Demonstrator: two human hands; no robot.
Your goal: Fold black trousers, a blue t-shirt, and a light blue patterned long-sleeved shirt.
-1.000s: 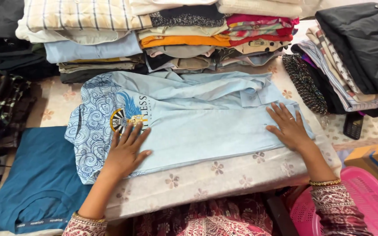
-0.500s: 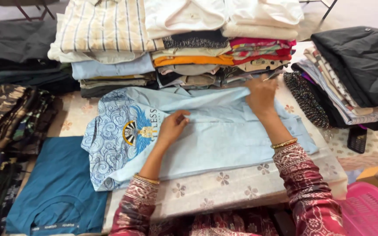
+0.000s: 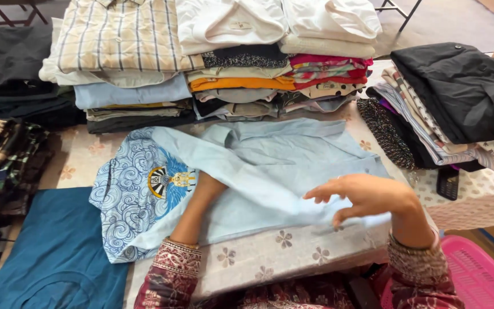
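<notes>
Tabletop [image 3: 293, 257] crowded: left hand, now tucking under light-blue shirt [image 3: 270, 171], state unclear; right hand [image 3: 367, 197] lifting off at 3 o'clock, fingers loosely spread.

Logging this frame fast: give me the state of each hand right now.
Left hand: tucked under a fold of the light blue shirt; grip cannot be told.
Right hand: open, fingers spread, holding nothing, above the shirt.

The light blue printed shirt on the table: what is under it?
Under the light blue printed shirt lies a pale floral cloth. The left hand is tucked beneath a fold, its fingers hidden. The right hand hovers above.
</notes>
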